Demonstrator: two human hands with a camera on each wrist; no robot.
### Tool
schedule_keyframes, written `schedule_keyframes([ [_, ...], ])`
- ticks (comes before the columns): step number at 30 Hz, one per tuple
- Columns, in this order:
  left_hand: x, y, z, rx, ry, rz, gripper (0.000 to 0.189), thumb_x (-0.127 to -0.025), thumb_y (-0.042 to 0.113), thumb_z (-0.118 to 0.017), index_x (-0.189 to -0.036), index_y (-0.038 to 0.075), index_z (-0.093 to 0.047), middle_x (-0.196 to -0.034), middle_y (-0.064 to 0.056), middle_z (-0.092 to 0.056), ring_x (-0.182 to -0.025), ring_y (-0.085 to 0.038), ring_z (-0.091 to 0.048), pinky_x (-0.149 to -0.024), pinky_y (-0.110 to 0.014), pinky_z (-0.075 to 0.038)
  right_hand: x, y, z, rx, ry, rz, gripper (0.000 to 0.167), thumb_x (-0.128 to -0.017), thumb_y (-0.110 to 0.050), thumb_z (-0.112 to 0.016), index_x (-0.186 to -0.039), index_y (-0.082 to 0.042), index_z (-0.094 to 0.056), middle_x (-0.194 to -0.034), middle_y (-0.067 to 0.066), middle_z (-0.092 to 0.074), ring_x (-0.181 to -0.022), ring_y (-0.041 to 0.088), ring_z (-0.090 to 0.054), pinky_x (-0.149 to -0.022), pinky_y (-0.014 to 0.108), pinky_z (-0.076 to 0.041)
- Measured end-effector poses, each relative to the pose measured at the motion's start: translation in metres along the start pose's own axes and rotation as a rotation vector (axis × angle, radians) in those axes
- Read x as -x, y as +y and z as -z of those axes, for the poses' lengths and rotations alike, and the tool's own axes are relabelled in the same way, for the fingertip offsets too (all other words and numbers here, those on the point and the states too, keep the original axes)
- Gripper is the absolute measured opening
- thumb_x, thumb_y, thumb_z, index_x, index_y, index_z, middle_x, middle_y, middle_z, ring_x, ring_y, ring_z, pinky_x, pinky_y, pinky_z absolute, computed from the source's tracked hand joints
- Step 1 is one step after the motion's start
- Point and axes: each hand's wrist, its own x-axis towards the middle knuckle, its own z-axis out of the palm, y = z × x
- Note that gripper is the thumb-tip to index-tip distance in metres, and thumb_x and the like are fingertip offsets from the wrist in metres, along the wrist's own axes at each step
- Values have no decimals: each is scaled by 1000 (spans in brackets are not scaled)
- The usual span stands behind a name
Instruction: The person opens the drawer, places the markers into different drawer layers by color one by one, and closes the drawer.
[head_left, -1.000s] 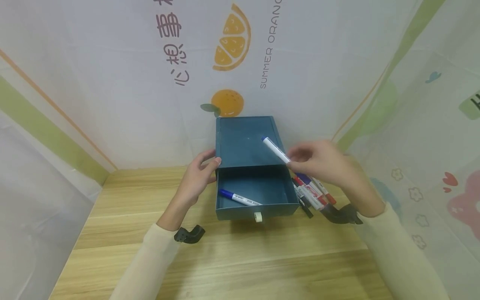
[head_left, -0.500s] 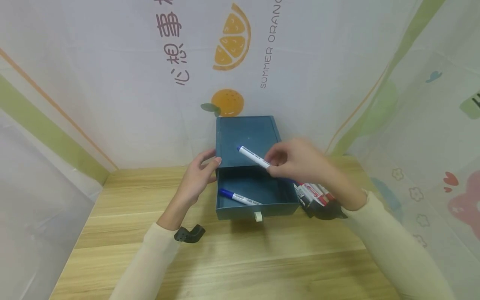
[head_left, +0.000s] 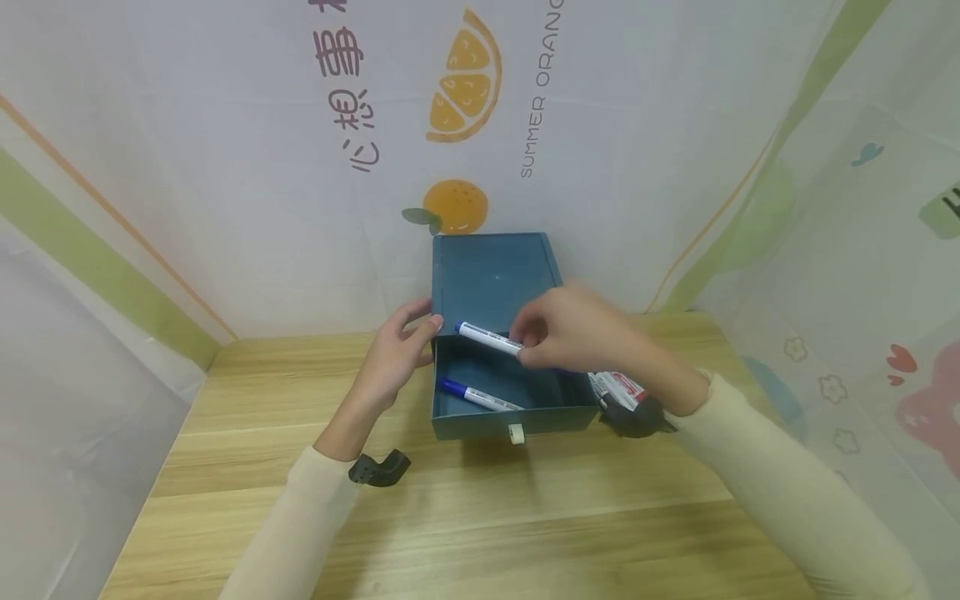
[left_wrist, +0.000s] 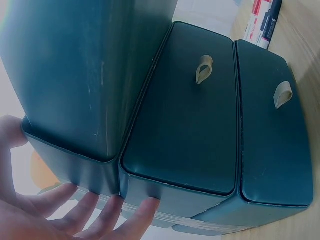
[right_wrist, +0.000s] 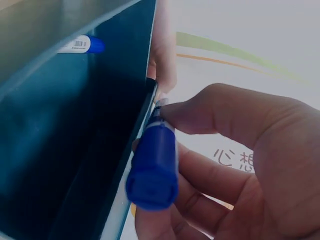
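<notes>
My right hand (head_left: 581,329) pinches a blue whiteboard marker (head_left: 487,337) between thumb and fingers, above the pulled-out top drawer (head_left: 472,427). In the right wrist view its blue cap (right_wrist: 152,165) points at the camera. Another blue whiteboard marker (head_left: 480,394) lies in the drawer near its front wall. My left hand (head_left: 393,367) rests against the left side of the dark teal drawer cabinet (head_left: 487,275), its thumb at the top front corner. The left wrist view shows extended fingers (left_wrist: 142,215) touching the cabinet's side wall.
Several red and black markers (head_left: 618,387) lie on the wooden table right of the cabinet, partly hidden by my right arm. Two shut lower drawers (left_wrist: 185,125) with loop tabs show in the left wrist view. A printed white curtain (head_left: 637,125) hangs behind.
My right hand has carried the marker leftward and down, from the cabinet's right edge to over the drawer opening. The left hand and the marker in the drawer have stayed put.
</notes>
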Motion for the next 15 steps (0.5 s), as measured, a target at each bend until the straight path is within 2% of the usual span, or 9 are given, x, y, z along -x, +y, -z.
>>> schedule_keyframes([
  [15,-1,-2,0,6,11,12,66,-114,40,-60,-167,5,-42,-172,-17,-40,-153,-41,-48,-111,-61,-53,-8,-11,-6,86,-61,4,14,-91,-16,-84,-104,-12,-86,-84,-8,-73,-79,15,-66,-74,31,-59],
])
